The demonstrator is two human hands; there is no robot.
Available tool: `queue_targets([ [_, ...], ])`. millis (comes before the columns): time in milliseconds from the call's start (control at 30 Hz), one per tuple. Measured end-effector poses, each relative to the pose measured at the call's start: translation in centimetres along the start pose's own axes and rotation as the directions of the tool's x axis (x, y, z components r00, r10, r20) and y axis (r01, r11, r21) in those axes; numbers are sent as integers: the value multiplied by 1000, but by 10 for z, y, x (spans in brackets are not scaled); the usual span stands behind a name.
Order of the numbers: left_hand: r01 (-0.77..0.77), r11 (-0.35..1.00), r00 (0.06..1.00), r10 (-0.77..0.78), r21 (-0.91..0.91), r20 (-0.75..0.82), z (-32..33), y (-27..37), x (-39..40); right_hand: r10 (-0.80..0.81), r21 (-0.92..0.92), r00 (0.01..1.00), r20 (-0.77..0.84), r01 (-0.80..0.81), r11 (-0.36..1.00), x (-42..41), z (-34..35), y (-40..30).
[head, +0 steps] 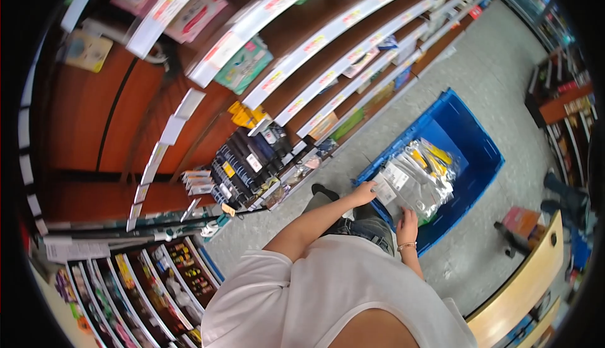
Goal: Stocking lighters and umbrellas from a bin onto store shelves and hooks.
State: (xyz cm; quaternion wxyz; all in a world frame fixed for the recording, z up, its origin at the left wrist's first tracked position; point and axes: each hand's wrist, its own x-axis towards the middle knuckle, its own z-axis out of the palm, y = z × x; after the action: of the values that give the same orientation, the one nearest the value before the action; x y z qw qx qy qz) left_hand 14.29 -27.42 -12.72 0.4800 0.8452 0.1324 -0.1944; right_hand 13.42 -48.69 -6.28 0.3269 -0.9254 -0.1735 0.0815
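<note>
My left hand (364, 193) grips the near edge of a clear plastic package (410, 196) with white labels (385, 188) that bear writing. At the package's lower corner, the fingers of my right hand (407, 227) pinch its edge; a bracelet circles that wrist. Beneath and beyond it lie several clear-bagged goods with yellow parts (432, 159), overlapping so that I cannot tell them apart. All of this is at the near side of a deep blue plastic tote (477, 178), which stands in front of my legs. Something green shows partly under the package.
Store shelving (302, 50) with price strips runs along the left, holding a few packs and a row of dark folded goods (246, 159). A wooden-topped table or cart (520, 272) stands at right. Grey floor (472, 55) extends beyond the tote. Another person's legs (562, 192) show at far right.
</note>
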Motion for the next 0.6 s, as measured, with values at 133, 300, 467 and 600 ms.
queue_targets([
  [133,2,941,1000,-8,-338,-16,-30,-18,-14,-150,208,988,29,141,968,36,-5,-38],
  [300,241,747,962,-269,-620,50,-80,-50,-47,-324,374,935,143,252,892,77,21,-91],
  [467,191,568,900,-426,-800,-87,-123,-102,-96,-554,429,801,227,428,795,101,80,-171],
  [600,140,493,845,-511,-859,-156,-166,-151,-150,-611,562,660,437,330,759,90,144,-252],
])
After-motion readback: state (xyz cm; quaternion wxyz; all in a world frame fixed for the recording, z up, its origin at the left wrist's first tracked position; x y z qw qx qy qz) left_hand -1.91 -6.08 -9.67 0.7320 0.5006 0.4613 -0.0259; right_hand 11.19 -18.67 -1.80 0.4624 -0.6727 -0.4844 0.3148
